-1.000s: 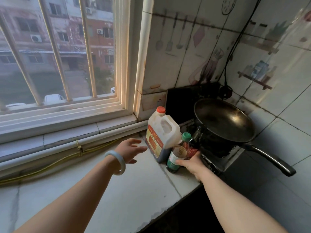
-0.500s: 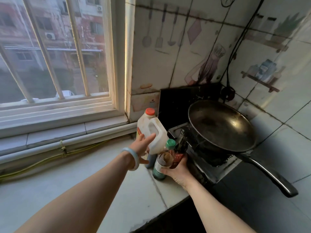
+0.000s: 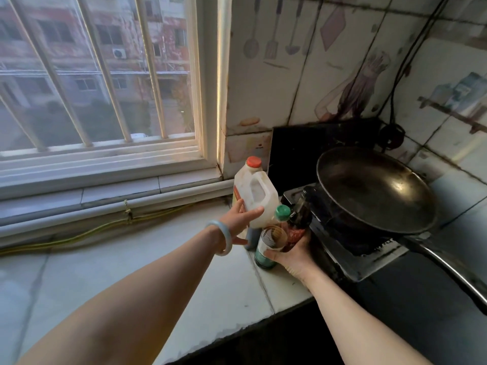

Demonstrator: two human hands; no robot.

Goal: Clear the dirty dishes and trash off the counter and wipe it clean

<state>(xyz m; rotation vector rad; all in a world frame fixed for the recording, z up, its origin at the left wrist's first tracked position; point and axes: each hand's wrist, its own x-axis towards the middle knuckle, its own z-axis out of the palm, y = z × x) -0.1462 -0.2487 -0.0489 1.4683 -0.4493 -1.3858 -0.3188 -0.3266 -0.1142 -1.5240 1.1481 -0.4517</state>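
Note:
At the counter's [image 3: 131,275] right end, a white plastic jug [image 3: 259,191] with an orange cap stands tilted beside the stove. My left hand [image 3: 238,223], with a pale bangle on the wrist, grips the jug's lower part, thumb across its front. My right hand [image 3: 292,255] is curled round a cluster of small containers: an open-topped jar with a green label [image 3: 267,246], a green-capped bottle [image 3: 282,212] with a red label, and a dark bottle [image 3: 300,214]. The jar's base rests on the counter.
A black wok [image 3: 374,185] sits on the dark gas stove [image 3: 369,262], its long handle [image 3: 448,267] pointing to the lower right. A yellow hose [image 3: 92,230] runs along the wall under the barred window. The counter's front edge drops off below my right forearm.
My left hand reached right from open air and took hold of the jug, which now leans. My right hand stays on the jar and bottles. The camera moved closer.

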